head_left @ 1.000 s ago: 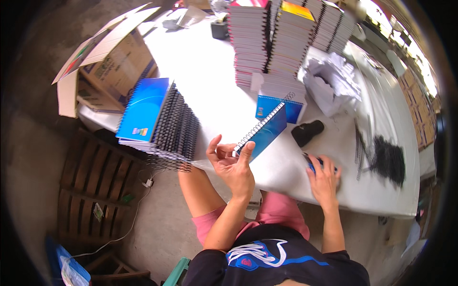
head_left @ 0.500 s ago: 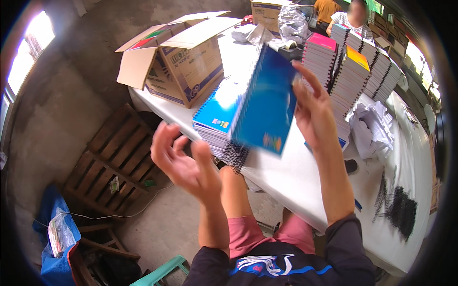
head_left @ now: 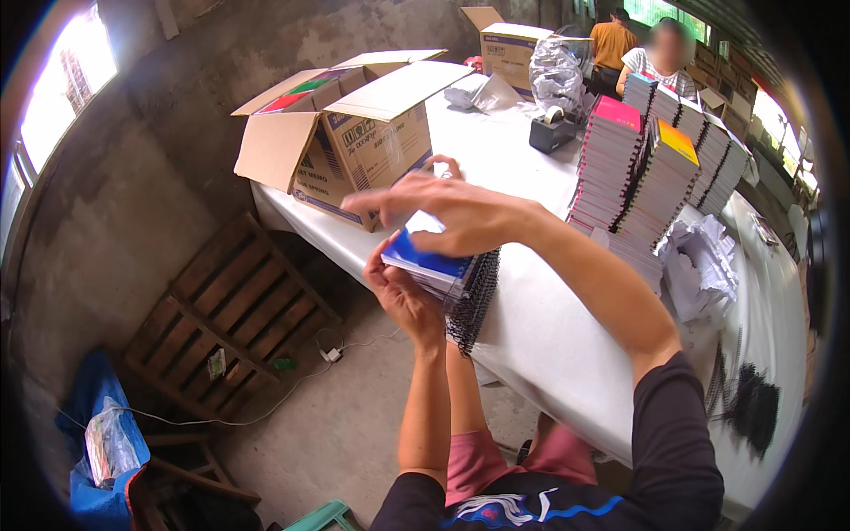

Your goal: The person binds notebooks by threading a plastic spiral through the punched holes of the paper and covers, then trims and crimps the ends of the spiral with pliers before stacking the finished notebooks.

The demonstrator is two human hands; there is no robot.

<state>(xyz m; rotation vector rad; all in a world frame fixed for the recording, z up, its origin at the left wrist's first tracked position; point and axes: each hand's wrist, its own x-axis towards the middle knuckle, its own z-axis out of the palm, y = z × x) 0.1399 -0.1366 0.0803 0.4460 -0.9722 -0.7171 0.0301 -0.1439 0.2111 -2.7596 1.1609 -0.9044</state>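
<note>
- Far left, I make out a slatted wooden frame [head_left: 235, 310], brown and rough-looking, over a grey concrete floor [head_left: 288, 442].
- Next along, an open cardboard box [head_left: 372, 142], matt tan, its stiff flaps splayed outward, sits on the white-covered table [head_left: 540, 327].
- The left hand [head_left: 409, 296] is cupped against the near-left corner of the work; whether its fingers actually pinch, I cannot tell from here.
- Between the hands, at the table's edge, is the blue-covered notebook stack [head_left: 429, 263] — glossy cover, pale paper edges, bristling black coil spines [head_left: 474, 301] down its right side.
- The right hand [head_left: 469, 212] reaches across above it, fingers spread and blurred; I see nothing gripped, and contact is unclear.
- I judge the step as settling and squaring the top of the pile; to my mind the next move calls for light, even pressure, since looped coils could snag.
- Further right, a dark tape dispenser [head_left: 551, 134], then tall ring-bound stacks [head_left: 615, 164] with pink and yellow tops.
- Rightmost, crumpled white paper [head_left: 699, 265] and a springy heap of loose black coils [head_left: 753, 409].
</note>
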